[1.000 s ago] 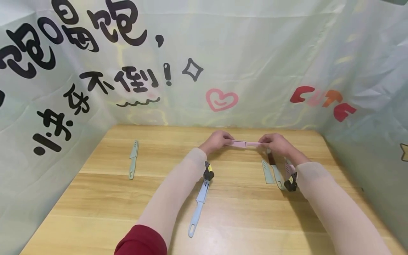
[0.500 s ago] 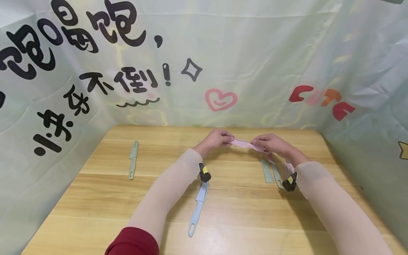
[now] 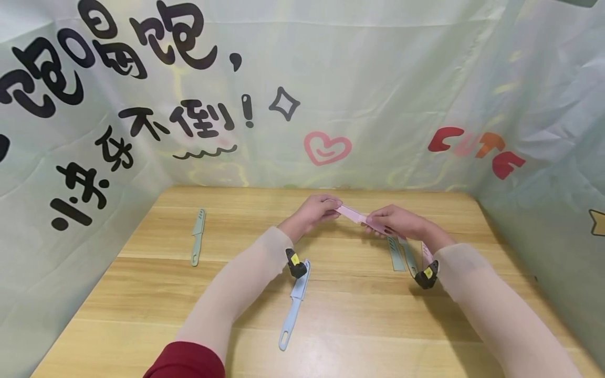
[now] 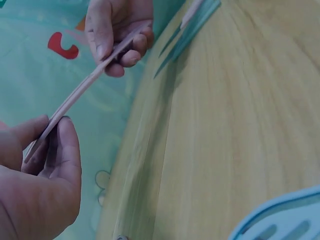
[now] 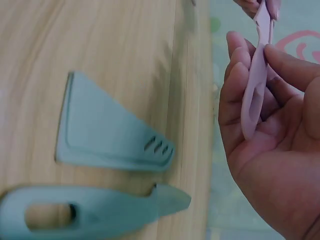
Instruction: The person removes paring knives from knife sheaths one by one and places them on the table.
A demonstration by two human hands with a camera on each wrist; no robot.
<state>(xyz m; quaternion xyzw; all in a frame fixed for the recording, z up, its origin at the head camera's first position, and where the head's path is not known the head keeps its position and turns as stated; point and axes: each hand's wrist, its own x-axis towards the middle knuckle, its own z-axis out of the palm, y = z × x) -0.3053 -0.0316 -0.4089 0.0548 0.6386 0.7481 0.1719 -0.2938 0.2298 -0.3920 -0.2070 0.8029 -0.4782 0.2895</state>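
Both hands hold a pink knife point(image 3: 351, 213) above the back of the table, its blade end covered by a pink sheath. My left hand point(image 3: 313, 215) pinches the sheathed end between thumb and fingers. My right hand point(image 3: 404, 221) grips the handle point(image 5: 256, 82), thumb on one side and fingers on the other; the handle's looped end rests by the palm in the right wrist view. Below the right hand lie a green slotted sheath point(image 3: 396, 256) and an unsheathed green knife point(image 3: 409, 258), side by side. A pink piece point(image 3: 427, 254) lies by the right wrist, partly hidden.
A blue sheathed knife point(image 3: 294, 310) lies under the left wrist camera, near the front middle of the table point(image 3: 359, 325). Another green sheathed knife point(image 3: 197, 239) is at the left. A printed cloth point(image 3: 387, 94) hangs behind and along the sides.
The pink knife has tilted, its handle end now lower. My right hand has shifted left and down with a fuller grip on the handle, and my left forearm has moved left.
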